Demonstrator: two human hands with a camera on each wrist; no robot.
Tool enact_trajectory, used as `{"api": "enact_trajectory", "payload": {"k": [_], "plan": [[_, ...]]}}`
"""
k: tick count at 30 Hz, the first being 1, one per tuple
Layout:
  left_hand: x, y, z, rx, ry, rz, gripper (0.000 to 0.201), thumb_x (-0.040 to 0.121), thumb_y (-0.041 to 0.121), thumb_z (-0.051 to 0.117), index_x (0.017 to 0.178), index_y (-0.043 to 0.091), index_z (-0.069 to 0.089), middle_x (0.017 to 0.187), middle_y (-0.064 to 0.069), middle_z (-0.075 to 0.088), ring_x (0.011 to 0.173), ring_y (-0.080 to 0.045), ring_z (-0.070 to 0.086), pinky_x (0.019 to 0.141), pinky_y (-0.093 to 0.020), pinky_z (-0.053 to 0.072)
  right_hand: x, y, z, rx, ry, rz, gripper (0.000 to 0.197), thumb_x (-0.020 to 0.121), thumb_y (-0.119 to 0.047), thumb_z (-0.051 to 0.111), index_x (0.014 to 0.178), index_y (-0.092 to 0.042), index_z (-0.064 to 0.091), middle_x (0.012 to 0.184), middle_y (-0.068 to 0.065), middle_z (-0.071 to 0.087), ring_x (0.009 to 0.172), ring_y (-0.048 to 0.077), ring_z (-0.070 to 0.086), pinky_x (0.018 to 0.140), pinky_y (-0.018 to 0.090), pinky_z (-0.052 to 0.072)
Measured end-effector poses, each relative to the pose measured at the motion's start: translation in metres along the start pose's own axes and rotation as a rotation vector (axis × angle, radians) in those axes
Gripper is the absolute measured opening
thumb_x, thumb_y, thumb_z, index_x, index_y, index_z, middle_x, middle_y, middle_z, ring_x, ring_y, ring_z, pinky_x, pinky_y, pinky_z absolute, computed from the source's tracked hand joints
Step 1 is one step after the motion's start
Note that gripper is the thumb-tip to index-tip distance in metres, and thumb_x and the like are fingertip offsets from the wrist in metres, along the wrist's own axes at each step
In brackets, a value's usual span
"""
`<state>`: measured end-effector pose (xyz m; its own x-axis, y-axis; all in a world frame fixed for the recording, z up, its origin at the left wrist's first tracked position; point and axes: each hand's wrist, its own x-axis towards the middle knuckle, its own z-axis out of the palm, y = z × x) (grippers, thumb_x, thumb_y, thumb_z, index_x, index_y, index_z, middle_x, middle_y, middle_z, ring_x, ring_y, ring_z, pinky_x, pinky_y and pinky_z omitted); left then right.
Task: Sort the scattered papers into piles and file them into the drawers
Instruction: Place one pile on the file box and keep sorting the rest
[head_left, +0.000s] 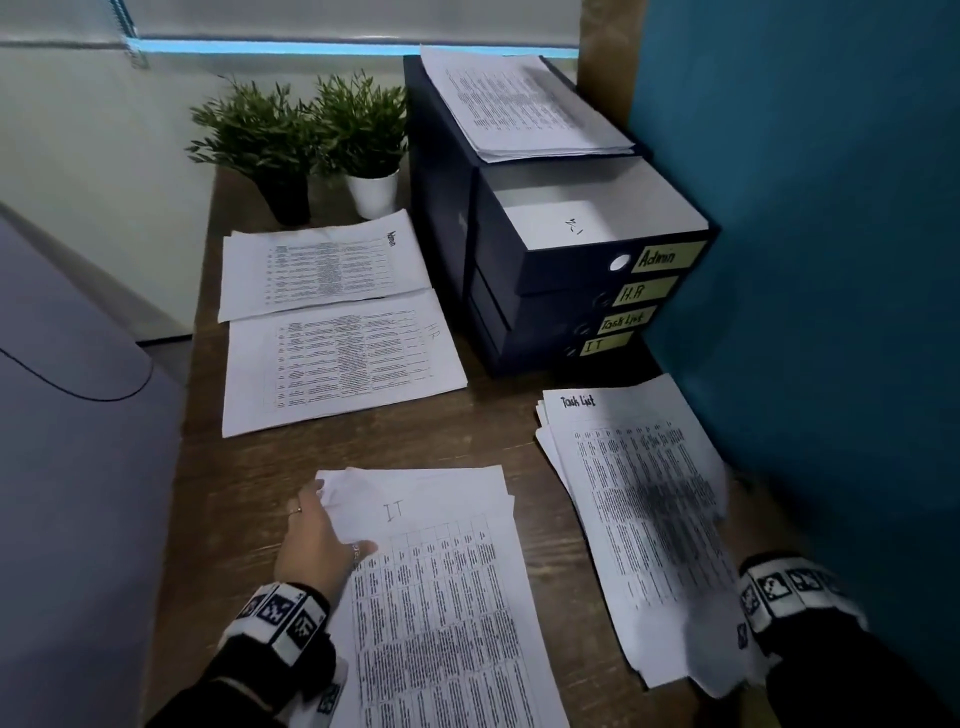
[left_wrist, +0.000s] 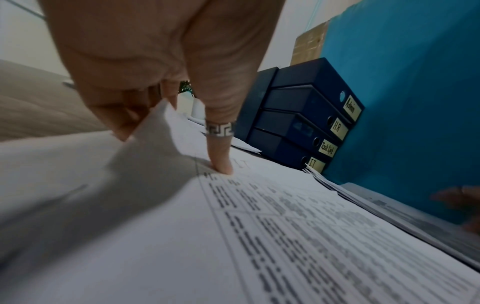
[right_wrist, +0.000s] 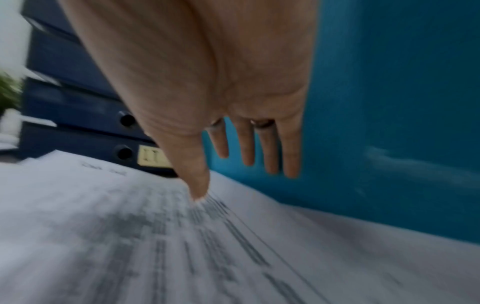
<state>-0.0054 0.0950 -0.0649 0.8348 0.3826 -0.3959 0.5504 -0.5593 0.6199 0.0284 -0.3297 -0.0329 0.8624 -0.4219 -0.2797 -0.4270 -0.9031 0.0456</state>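
Note:
Four paper piles lie on the desk: Admin (head_left: 322, 262), HR (head_left: 343, 361), IT (head_left: 441, 597) and Task List (head_left: 639, 519). My left hand (head_left: 332, 525) grips the IT pile's top-left corner. In the left wrist view its thumb (left_wrist: 221, 164) presses the top sheet and its fingers curl under the lifted corner (left_wrist: 155, 127). My right hand (right_wrist: 233, 181) has straight fingers, and its thumb (right_wrist: 200, 191) touches the blurred Task List sheet (right_wrist: 155, 246). In the head view that sheet hides this hand. The dark blue drawer unit (head_left: 545, 312) has its top Admin drawer (head_left: 597, 228) open, with one sheet inside.
More papers (head_left: 524, 104) lie on top of the drawer unit. Two potted plants (head_left: 270, 150) (head_left: 363, 140) stand at the back of the wooden desk (head_left: 493, 431). A teal partition (head_left: 805, 260) closes off the right side. A grey rounded object (head_left: 67, 415) borders the left.

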Motion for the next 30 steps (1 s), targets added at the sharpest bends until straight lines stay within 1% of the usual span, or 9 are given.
{"api": "enact_trajectory", "payload": {"k": [4,5,7,10,13,18,21,27,30], "plan": [[0.000,-0.006,-0.005,-0.087,0.094,0.087,0.035,0.078,0.005,0.069,0.108,0.013,0.052,0.115,-0.011,0.057,0.106,-0.031,0.057,0.084,-0.037,0.048,-0.039,-0.061,-0.017,0.232,0.247,-0.457,0.043,0.085,-0.012,0.060,0.127,-0.006,0.051,0.129,0.013,0.049,0.111,0.035,0.055,0.093,0.040,0.045],[-0.001,-0.007,-0.007,-0.129,0.122,0.119,0.017,0.081,0.006,0.066,0.093,0.014,0.057,0.104,-0.009,0.061,0.095,-0.029,0.060,0.074,-0.033,0.047,-0.050,-0.078,-0.015,0.284,0.152,-0.510,0.041,0.087,-0.018,0.059,0.126,-0.010,0.051,0.126,0.009,0.051,0.109,0.031,0.057,0.091,0.037,0.047],[-0.003,-0.009,-0.009,-0.259,0.153,0.138,0.014,0.083,0.007,0.065,0.074,0.015,0.059,0.093,-0.009,0.063,0.077,-0.022,0.060,0.062,-0.026,0.044,-0.069,-0.109,-0.005,0.415,-0.230,-0.491,0.043,0.089,-0.029,0.057,0.129,-0.015,0.046,0.121,0.004,0.056,0.104,0.021,0.058,0.089,0.029,0.046],[-0.010,-0.010,-0.013,-0.417,0.202,0.175,0.014,0.077,0.002,0.070,0.068,0.010,0.064,0.102,-0.006,0.056,0.087,-0.017,0.056,0.072,-0.014,0.041,-0.085,-0.139,0.018,0.669,-0.649,-0.394,0.032,0.087,-0.030,0.061,0.114,-0.029,0.043,0.095,-0.001,0.055,0.087,0.013,0.054,0.073,0.024,0.047],[-0.014,-0.015,-0.017,-0.636,0.147,0.142,0.015,0.079,0.002,0.068,0.077,0.017,0.067,0.091,-0.005,0.065,0.084,-0.020,0.060,0.076,-0.022,0.046,-0.084,-0.151,0.041,0.731,-0.589,-0.392,0.042,0.078,-0.018,0.073,0.105,-0.025,0.042,0.080,0.000,0.050,0.073,0.011,0.049,0.060,0.010,0.040],[-0.015,-0.018,-0.025,-0.882,-0.364,-0.109,0.048,0.087,-0.007,0.053,0.127,0.019,0.048,0.115,-0.013,0.063,0.095,-0.024,0.065,0.067,-0.030,0.057,-0.080,-0.163,0.048,0.897,-0.461,-0.318,0.039,0.067,0.007,0.076,0.075,-0.016,0.045,0.062,0.002,0.045,0.057,0.011,0.041,0.050,0.010,0.037],[-0.017,-0.012,-0.031,-0.603,-0.583,-0.071,0.059,0.081,-0.015,0.056,0.132,0.012,0.043,0.106,-0.001,0.066,0.090,-0.010,0.066,0.062,-0.020,0.054,-0.071,-0.171,0.049,1.029,-0.392,-0.256,0.028,0.074,-0.003,0.074,0.069,-0.017,0.051,0.060,0.000,0.049,0.057,0.010,0.044,0.058,0.016,0.039],[-0.011,-0.006,-0.026,-0.645,-0.220,-0.180,0.031,0.073,-0.014,0.066,0.103,-0.005,0.062,0.085,-0.008,0.067,0.065,-0.011,0.061,0.047,-0.018,0.047,-0.067,-0.171,0.045,0.967,-0.379,-0.295,0.017,0.080,-0.012,0.070,0.078,-0.020,0.056,0.072,0.003,0.065,0.075,0.022,0.064,0.084,0.043,0.053],[-0.008,-0.009,-0.021,-0.696,-0.177,-0.227,0.027,0.065,-0.011,0.075,0.089,-0.001,0.065,0.081,-0.012,0.070,0.062,-0.017,0.068,0.051,-0.025,0.052,-0.069,-0.168,0.047,0.932,-0.460,-0.312,0.038,0.072,-0.015,0.078,0.098,-0.022,0.051,0.092,0.002,0.065,0.094,0.022,0.062,0.093,0.041,0.049]]}}
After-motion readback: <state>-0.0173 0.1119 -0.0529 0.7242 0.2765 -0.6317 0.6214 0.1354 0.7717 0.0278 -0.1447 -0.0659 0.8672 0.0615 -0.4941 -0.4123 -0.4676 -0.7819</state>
